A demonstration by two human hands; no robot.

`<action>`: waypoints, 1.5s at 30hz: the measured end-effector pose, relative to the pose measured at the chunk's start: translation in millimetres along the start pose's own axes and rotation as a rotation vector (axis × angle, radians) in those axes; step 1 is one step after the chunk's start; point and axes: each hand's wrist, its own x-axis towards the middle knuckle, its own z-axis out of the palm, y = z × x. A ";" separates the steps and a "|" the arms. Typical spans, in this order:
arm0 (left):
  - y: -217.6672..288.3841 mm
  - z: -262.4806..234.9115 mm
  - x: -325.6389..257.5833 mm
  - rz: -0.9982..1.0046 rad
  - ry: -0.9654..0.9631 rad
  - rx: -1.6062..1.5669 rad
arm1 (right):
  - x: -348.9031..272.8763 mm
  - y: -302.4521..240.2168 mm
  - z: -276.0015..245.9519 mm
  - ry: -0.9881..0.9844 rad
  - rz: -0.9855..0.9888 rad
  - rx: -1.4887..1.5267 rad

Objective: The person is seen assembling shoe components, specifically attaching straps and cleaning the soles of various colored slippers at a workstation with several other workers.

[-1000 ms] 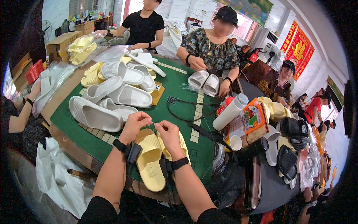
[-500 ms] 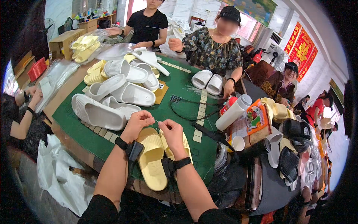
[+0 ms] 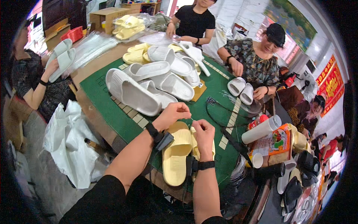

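My left hand (image 3: 171, 115) and my right hand (image 3: 203, 134) are close together, both pinched on a thin strand (image 3: 192, 119); its exact kind is too fine to make out. Just beneath them, a pair of pale yellow slippers lies at the table's near edge. The left yellow slipper (image 3: 174, 158) shows nearly whole, while my right hand and wrist partly cover the right yellow slipper (image 3: 195, 148). Beyond my left hand rises a heap of white slippers (image 3: 130, 91), with some yellow slippers (image 3: 136, 56) at its back.
Pale tiles (image 3: 231, 121) line the green tabletop (image 3: 93, 89). Rightward are a white cylinder (image 3: 261, 129), an orange package (image 3: 278, 140), a paper cup (image 3: 256, 160) and a bundle of thin strands (image 3: 237, 173). Across, a co-worker handles white slippers (image 3: 242, 89); another at left holds pale slippers (image 3: 61, 59).
The view has swung left, so the table sits further right. My hands keep their pinch above the yellow slippers. The co-worker opposite has reached toward the white pair; the left one now raises slippers.
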 end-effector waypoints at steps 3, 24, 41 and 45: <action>5.4 6.5 -0.2 -0.060 -0.084 0.055 | 1.3 4.5 -1.7 -0.028 -0.005 0.018; 3.9 5.7 -0.5 -0.020 -0.111 -0.046 | 1.3 5.1 -4.6 -0.045 0.004 0.118; 6.3 2.1 0.4 -0.065 -0.064 0.038 | 2.3 0.6 -1.9 -0.071 -0.013 0.118; 6.0 4.2 0.2 -0.057 -0.104 0.026 | -0.1 3.2 -6.3 -0.089 0.052 0.138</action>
